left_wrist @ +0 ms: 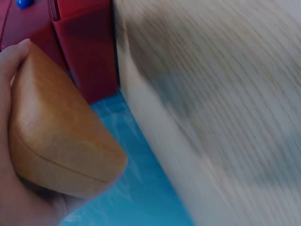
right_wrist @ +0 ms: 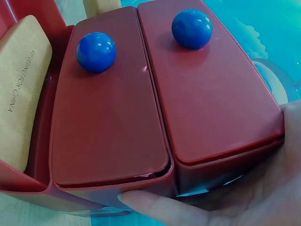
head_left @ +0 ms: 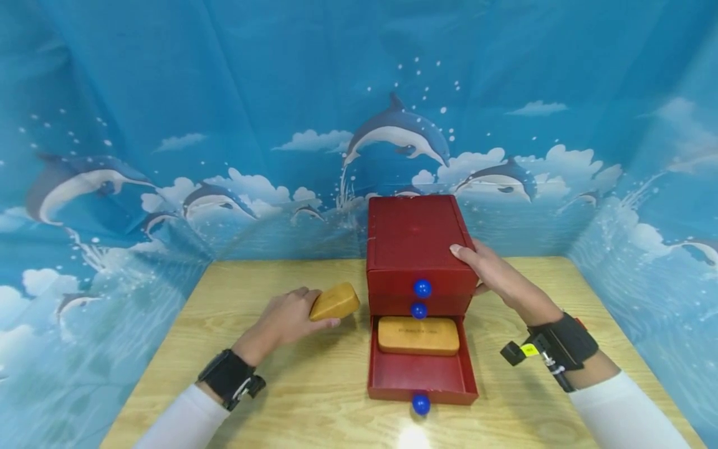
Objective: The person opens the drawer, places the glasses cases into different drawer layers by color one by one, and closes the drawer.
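Observation:
My left hand (head_left: 288, 315) grips a tan glasses case (head_left: 336, 301) just left of the red drawer cabinet (head_left: 415, 231). In the left wrist view, a seam runs along the side of this case (left_wrist: 70, 127). My right hand (head_left: 493, 268) rests on the cabinet's right side, its thumb on the top and its straight fingers along the side wall. The bottom drawer (head_left: 421, 374) is pulled out toward me. Inside, at its back, lies a second tan glasses case (head_left: 417, 337), with printed lettering that shows in the right wrist view.
Two upper drawers are pushed in, with blue ball knobs (head_left: 422, 288). Another blue knob (head_left: 421, 404) sits on the bottom drawer's front. The cabinet stands on a light wood table (head_left: 258, 386). A blue dolphin-print curtain (head_left: 280, 125) hangs around the back and sides.

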{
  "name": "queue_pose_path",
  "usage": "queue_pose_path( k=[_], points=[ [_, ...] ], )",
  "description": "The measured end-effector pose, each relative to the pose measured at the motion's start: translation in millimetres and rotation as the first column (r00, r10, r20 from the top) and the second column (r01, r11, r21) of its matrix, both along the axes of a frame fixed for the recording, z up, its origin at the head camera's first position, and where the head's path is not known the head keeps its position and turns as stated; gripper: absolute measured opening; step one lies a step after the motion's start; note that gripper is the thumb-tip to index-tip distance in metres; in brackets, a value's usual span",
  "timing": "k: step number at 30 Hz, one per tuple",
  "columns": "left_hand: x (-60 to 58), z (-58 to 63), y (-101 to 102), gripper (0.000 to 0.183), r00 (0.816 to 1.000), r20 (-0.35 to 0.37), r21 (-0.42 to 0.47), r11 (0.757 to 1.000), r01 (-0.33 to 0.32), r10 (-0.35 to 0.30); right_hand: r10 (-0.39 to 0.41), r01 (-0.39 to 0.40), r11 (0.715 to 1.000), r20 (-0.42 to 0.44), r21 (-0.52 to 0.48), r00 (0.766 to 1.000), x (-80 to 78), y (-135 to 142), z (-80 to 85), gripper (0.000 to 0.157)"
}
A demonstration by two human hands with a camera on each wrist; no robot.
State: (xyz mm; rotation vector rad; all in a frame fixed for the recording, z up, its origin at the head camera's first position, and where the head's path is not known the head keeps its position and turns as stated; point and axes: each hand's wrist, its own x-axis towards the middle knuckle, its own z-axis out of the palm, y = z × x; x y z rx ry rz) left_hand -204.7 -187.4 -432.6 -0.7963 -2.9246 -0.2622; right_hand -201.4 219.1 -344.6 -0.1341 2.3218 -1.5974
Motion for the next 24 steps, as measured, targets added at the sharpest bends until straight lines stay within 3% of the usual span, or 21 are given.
queue_pose_path(
  k=[10, 16, 19, 24],
  points=[
    [19.0, 16.8, 13, 0.086, 0.998, 0.013, 0.012, 0.998, 0.066, -0.066, -0.014, 0.014, 1.0, 0.002, -0.02, 1.0, -1.1, 0, -1.2, 0.07],
    [30.8, 27.6, 20, 0.082, 0.993, 0.091, 0.028, 0.997, 0.077, -0.08, -0.01, 0.01, 0.999, 0.009, -0.032, 1.0, -0.6, 0, -2.5, 0.071],
    [36.1, 31.4, 25, 0.081, 0.984, 0.13, 0.026, 0.992, 0.12, -0.123, -0.01, 0.01, 0.999, 0.008, -0.031, 1.0, 0.2, 0, -2.0, 0.07],
    [43.4, 32.7, 38, 0.078, 0.969, 0.123, 0.027, 0.977, 0.213, -0.215, -0.017, 0.017, 1.0, 0.002, -0.013, 1.0, 0.6, -1, -1.0, 0.07]
  ],
)
